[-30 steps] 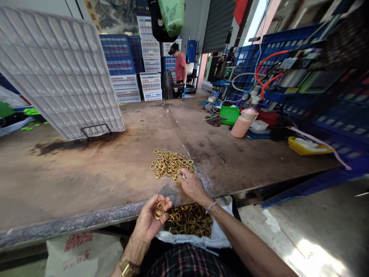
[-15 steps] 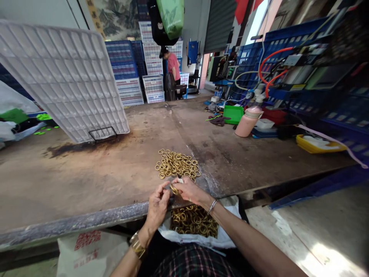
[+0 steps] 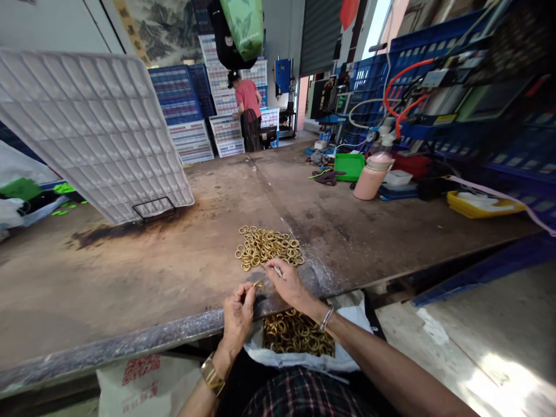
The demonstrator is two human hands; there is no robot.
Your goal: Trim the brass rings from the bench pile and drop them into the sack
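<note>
Currently pinching a gold-coloured metal ring [image 3: 259,284] between left-hand fingers [image 3: 248,296], near a heap of similar rings [image 3: 268,248] on the brown counter [image 3: 152,278]; gripping a small pale object [image 3: 278,271] in curled right-hand fingers [image 3: 282,267].

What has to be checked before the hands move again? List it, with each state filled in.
1. Left hand has a ring at its fingertips: ok.
2. Number of rings in the left hand: cannot tell; the fingers hide part of the grip.
3. Right hand grips a ring: cannot tell; a small pale object shows at its fingers, beside the pile.
4. Bag of rings open below the table edge: ok.
5. Bottle apart from both hands: ok.
6. Table clean: not ok; a dark stain spreads by the tray.
</note>
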